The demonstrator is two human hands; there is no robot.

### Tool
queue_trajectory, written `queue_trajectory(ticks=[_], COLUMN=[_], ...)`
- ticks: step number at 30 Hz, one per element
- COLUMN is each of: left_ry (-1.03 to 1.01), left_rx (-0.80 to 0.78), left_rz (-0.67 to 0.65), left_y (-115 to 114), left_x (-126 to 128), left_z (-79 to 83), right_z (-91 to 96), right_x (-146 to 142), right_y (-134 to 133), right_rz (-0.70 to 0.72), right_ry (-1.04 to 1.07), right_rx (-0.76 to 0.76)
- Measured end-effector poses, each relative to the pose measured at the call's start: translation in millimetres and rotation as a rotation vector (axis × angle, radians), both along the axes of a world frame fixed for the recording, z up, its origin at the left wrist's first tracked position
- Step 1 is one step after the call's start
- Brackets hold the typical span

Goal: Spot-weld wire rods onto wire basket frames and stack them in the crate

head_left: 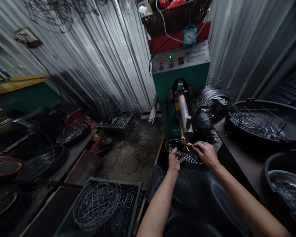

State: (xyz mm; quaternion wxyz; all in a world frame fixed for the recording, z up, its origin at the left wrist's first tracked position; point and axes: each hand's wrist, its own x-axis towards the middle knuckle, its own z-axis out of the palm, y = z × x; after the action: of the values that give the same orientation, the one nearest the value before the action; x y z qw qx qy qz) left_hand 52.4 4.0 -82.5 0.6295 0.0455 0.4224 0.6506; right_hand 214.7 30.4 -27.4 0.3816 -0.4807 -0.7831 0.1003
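A wire rack (187, 157) of thin bent rods lies under the electrode of a green spot welder (184, 115). Orange sparks spray out where the electrode tip meets the wire. My left hand (174, 160) grips the near left side of the rack, thumb and fingers on its rods. On the other side, my right hand (207, 154) is closed in a pinch near the sparks, at the rack's right edge. What lies between those right fingertips is too small to make out. A dark apron (199, 200) covers my lap below.
A coil of wire (209, 108) hangs right of the welder. Black pans (293, 141) of small wire parts sit on the right bench. At lower left stands a crate (88, 184) of round wire racks; loose wire pieces (133, 161) litter the floor.
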Motion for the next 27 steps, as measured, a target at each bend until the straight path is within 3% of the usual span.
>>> queue_trajectory(ticks=[10, 18, 27], left_ry=[0.078, 0.073, 0.134], left_rx=[0.013, -0.111, -0.033], left_rz=[-0.155, -0.263, -0.322], left_y=[12.4, 21.9, 33.9], left_x=[-16.8, -19.4, -26.9], left_z=[0.6, 4.5, 6.7], right_z=[1.3, 3.6, 0.0], right_x=[-2.3, -7.4, -13.8], right_y=[-11.4, -17.4, -26.3], right_rz=[-0.03, -0.027, -0.059], right_ry=[-0.079, -0.062, -0.042], right_rx=[0.019, 0.036, -0.006])
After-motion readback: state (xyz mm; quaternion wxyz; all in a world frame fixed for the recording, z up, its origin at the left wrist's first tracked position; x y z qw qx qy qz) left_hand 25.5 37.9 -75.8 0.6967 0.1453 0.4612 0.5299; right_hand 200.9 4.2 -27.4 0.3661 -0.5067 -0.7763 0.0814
